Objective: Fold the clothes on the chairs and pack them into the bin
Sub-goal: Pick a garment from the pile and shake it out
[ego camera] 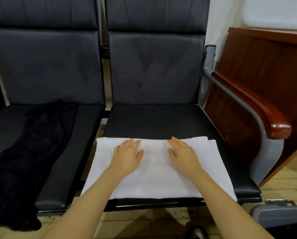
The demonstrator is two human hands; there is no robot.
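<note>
White cloth (pixel 158 171), folded into a flat, smooth rectangle, lies along the front edge of the right seat (pixel 154 118). Left hand (pixel 127 156) and right hand (pixel 183 155) press on its far half, fingers straight and flat. Black crumpled garment (pixel 28 152) drapes over the left seat's (pixel 85 118) front edge.

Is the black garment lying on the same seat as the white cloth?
No, the black garment lies on the left seat, while the white cloth lies on the right seat.
</note>
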